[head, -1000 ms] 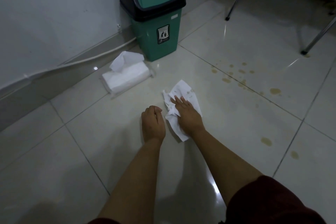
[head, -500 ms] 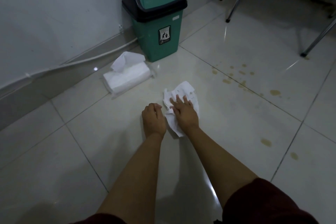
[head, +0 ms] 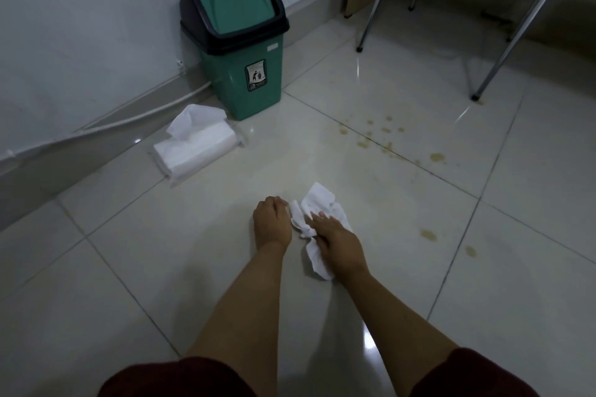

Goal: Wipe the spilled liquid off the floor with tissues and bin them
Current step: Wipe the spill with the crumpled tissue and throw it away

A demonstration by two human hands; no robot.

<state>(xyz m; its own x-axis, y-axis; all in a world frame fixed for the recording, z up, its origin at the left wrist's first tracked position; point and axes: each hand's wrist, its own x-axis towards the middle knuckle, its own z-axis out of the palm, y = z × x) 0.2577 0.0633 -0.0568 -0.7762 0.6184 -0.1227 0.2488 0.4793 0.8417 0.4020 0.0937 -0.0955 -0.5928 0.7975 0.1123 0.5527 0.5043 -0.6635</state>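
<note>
A crumpled white tissue point(head: 317, 200) lies on the glossy tiled floor, and my right hand point(head: 337, 243) presses on it with fingers stretched over its middle. My left hand point(head: 272, 222) rests beside it as a closed fist, knuckles on the floor, at the tissue's left edge with nothing held. Brownish spill drops point(head: 437, 157) dot the tiles farther right and beyond the tissue, with two more spots point(head: 429, 234) to the right of my right hand. A green swing-lid bin point(head: 245, 80) stands against the wall, lid closed.
A soft pack of white tissues point(head: 196, 145) lies by the wall left of the bin, one sheet sticking up. Metal chair or table legs point(head: 498, 51) stand at the back right. A white cable point(head: 129, 116) runs along the skirting.
My right hand has dragged the tissue toward me and bunched it up more. The left fist stayed beside it. The view shifted slightly.
</note>
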